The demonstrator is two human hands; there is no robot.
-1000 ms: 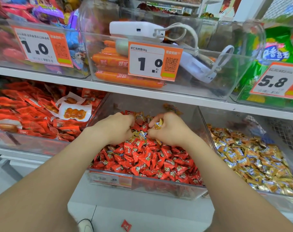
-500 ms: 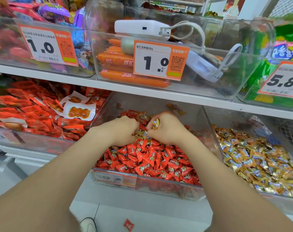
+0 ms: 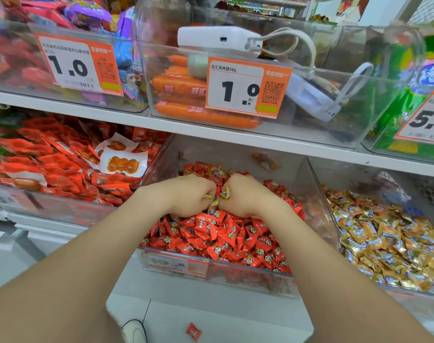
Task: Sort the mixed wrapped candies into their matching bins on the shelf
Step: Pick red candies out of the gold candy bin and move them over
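Shop shelf, head view: over the red-candy bin (image 3: 235, 273), left hand (image 3: 186, 196) and right hand (image 3: 248, 196) have drawn knuckle-to-knuckle since a second ago, fingers curled round stray gold-wrapped candies (image 3: 224, 193), probably bound for the neighbouring gold-candy bin (image 3: 389, 292).

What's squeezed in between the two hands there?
A few gold-wrapped candies, held by both the left hand and right hand, over the bin of red candies, seen in the head view.
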